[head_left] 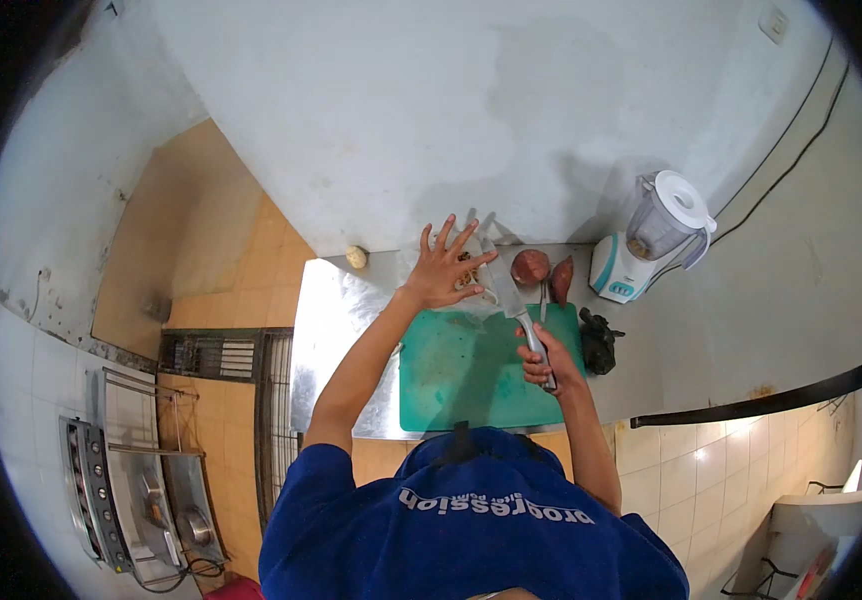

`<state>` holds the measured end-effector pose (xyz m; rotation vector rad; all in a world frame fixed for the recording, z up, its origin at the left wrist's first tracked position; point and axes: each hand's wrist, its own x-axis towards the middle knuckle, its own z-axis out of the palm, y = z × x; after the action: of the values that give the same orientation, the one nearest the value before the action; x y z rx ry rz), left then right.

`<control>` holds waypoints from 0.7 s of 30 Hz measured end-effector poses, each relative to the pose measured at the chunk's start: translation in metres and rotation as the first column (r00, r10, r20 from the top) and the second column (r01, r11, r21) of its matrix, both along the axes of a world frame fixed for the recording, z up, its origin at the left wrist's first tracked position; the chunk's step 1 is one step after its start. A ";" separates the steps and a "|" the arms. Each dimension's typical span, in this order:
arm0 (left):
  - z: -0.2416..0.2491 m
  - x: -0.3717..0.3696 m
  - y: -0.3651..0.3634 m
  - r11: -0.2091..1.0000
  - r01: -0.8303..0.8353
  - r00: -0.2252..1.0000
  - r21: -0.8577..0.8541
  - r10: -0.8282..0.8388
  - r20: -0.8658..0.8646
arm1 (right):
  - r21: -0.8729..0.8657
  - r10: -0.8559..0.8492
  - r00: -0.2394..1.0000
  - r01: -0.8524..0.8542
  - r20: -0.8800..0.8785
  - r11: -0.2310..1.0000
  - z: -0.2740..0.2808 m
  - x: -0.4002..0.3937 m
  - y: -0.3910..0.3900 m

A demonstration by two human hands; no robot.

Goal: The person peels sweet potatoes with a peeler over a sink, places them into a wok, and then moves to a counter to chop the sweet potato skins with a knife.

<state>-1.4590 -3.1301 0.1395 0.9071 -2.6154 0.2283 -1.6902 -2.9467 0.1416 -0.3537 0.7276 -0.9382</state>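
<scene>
My left hand (439, 274) is spread wide, palm down, over a clear plastic bag (482, 302) with small brownish bits under the fingers. In my right hand (551, 362) is a knife (525, 318), gripped by its grey handle, its broad blade pointing away from me toward the wall. Both hands are above the green cutting board (451, 385), the left one at its far edge. Just beyond the board sit a round reddish-brown root vegetable (529, 267) and a longer pointed one (562, 281). A slim utensil (544, 300) lies between them, partly behind the knife.
A black plastic bag (599, 342) lies against the board's right side. Farther right stands a white-and-teal blender (619, 268) by the wall. One small pale round item (356, 257) is at the back left of the metal table (326, 320). A stove (96, 490) is off left.
</scene>
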 end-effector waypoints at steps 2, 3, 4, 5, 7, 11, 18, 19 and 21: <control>0.004 0.001 -0.006 1.000 -0.002 1.000 -0.014 0.002 0.000 | 0.003 -0.003 1.000 0.003 -0.012 1.000 0.001 -0.001 0.002; 0.006 0.002 -0.008 0.999 -0.006 1.000 -0.033 0.006 -0.015 | 0.000 0.002 1.000 -0.002 -0.008 1.000 0.001 -0.002 0.002; 0.009 0.002 -0.010 0.999 -0.010 1.000 -0.050 0.009 -0.030 | -0.002 0.005 1.000 -0.005 -0.004 1.000 0.000 -0.003 0.003; 0.010 0.003 -0.013 0.999 -0.007 1.000 -0.051 0.006 -0.030 | -0.003 0.002 1.000 -0.002 -0.004 1.000 0.000 -0.004 0.004; 0.011 0.003 -0.020 0.998 -0.064 0.998 -0.023 0.064 -0.001 | -0.035 0.020 1.000 -0.020 -0.002 0.999 -0.002 -0.006 0.006; -0.015 0.006 -0.044 0.975 -0.219 0.972 -0.042 0.214 -0.093 | -0.035 0.013 0.999 -0.014 -0.032 0.999 -0.001 -0.008 0.015; -0.024 -0.005 -0.035 0.868 -0.392 0.916 0.306 0.336 0.220 | -0.064 -0.054 0.958 0.038 -0.282 0.997 -0.017 -0.002 0.017; -0.046 -0.004 -0.036 0.880 -0.397 0.914 0.262 0.353 0.200 | -0.046 -0.062 0.948 0.050 -0.313 0.998 -0.018 0.000 0.017; -0.050 -0.002 -0.024 0.925 -0.348 0.925 0.154 0.313 0.214 | -0.022 -0.054 0.951 0.050 -0.304 0.999 -0.020 0.002 0.020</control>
<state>-1.4606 -3.1540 0.0892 1.4650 -2.6693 0.1573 -1.6879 -2.9265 0.1216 -0.5006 1.0169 -0.9493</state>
